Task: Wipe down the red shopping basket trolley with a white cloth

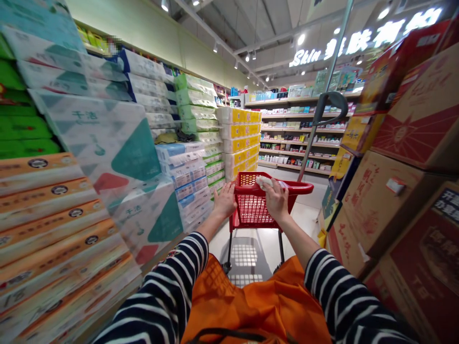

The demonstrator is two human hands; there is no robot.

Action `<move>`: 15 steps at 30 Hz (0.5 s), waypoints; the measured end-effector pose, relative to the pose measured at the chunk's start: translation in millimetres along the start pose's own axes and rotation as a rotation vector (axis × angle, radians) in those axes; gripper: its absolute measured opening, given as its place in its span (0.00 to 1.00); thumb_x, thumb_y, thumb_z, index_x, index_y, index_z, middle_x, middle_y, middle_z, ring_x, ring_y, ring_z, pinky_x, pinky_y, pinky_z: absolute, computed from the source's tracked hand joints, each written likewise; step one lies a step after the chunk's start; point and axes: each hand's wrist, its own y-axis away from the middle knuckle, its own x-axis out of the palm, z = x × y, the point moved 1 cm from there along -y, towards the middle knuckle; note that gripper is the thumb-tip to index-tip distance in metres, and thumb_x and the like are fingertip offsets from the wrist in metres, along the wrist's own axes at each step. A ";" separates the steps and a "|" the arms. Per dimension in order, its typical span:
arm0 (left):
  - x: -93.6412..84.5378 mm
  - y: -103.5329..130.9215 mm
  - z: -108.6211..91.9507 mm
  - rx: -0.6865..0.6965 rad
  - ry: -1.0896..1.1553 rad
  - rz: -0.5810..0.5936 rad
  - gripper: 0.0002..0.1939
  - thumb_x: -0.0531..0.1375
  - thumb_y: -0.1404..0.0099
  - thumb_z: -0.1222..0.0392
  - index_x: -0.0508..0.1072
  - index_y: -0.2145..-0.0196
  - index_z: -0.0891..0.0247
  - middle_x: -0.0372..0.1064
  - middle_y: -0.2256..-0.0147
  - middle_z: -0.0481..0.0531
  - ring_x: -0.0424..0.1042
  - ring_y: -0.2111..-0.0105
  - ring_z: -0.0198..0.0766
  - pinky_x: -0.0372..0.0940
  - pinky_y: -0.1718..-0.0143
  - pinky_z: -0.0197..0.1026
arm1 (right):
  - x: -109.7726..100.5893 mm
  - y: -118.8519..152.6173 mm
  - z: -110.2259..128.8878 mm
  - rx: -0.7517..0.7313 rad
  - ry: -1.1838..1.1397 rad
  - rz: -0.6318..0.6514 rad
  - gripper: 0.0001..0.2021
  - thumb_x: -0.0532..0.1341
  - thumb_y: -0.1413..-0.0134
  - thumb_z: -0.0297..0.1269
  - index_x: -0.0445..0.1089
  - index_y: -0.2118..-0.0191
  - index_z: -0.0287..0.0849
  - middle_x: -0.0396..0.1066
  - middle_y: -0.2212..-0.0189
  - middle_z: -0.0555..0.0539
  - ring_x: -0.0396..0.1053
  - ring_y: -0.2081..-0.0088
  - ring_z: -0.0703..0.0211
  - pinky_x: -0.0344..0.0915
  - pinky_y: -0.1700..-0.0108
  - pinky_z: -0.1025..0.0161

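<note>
A red shopping cart [253, 210] with a mesh basket stands directly in front of me. My left hand [225, 200] rests against the left end of its handle, fingers stretched forward along the rim. On the right part of the handle [297, 188], my right hand [277, 199] is closed around a crumpled whitish cloth [264, 182], pressing it to the bar. The inside of the basket is mostly hidden by the handle and mesh.
Stacked tissue packs [103, 138] line the left side, with yellow-and-white packs [242, 136] farther ahead. Cardboard boxes [376, 200] are piled on the right. A metal pole [309, 148] with a grey hook-like grip [332, 107] rises beyond the cart. Stocked shelves [297, 126] cross the back.
</note>
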 end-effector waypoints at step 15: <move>-13.9 22.1 -76.4 0.149 0.061 -0.071 0.32 0.54 0.44 0.59 0.58 0.42 0.66 0.54 0.44 0.58 0.51 0.45 0.49 0.41 0.40 0.55 | -16.0 -11.0 -92.4 0.177 -0.151 -0.113 0.19 0.49 0.49 0.31 0.72 0.55 0.38 0.59 0.45 0.39 0.58 0.46 0.49 0.56 0.46 0.50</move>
